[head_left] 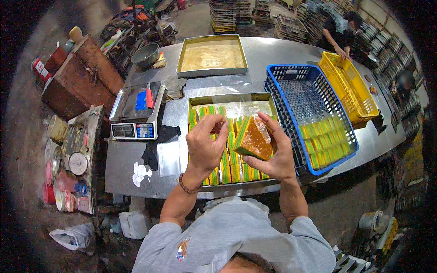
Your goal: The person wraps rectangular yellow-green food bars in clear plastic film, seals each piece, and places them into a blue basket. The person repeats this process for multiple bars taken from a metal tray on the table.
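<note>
My right hand (280, 152) grips a square slab of layered cake (256, 139), brown and glossy on its broad face, with green and yellow layers along its edge. The slab is tilted above a metal tray (272, 101) that holds rows of similar green and yellow cake pieces (235, 170). Close to the slab's left, my left hand (207, 141) has thumb and forefinger pinched together; what lies between them, if anything, cannot be made out. Clear plastic sheets (169, 159) lie on the metal table left of the tray.
Right of the tray stands a blue crate (291, 73) with wrapped cakes (325, 141) at its near end. Beyond it, another person (341, 34) touches a yellow crate (350, 86). A digital scale (136, 109), a grey bowl (145, 55) and a second tray (211, 54) are on the table (264, 48).
</note>
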Motion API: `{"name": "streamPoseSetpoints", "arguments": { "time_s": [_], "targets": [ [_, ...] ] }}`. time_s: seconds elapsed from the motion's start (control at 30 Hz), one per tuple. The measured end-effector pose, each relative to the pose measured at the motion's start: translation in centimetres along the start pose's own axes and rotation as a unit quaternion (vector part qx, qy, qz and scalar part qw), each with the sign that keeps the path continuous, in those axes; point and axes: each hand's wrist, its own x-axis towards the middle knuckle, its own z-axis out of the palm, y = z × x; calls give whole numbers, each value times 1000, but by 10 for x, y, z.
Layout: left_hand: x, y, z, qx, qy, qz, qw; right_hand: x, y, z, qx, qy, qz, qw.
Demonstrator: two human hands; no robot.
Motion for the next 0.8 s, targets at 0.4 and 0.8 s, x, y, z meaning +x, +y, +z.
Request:
{"name": "streamPoseSetpoints", "arguments": {
  "time_s": [0.4,0.8],
  "targets": [
    [-15,15,-18,-9,-26,78,997,4,-6,2,26,-69,26,997],
    [-18,19,-31,-12,-56,91,994,5,1,5,165,-39,96,981]
  ]
}}
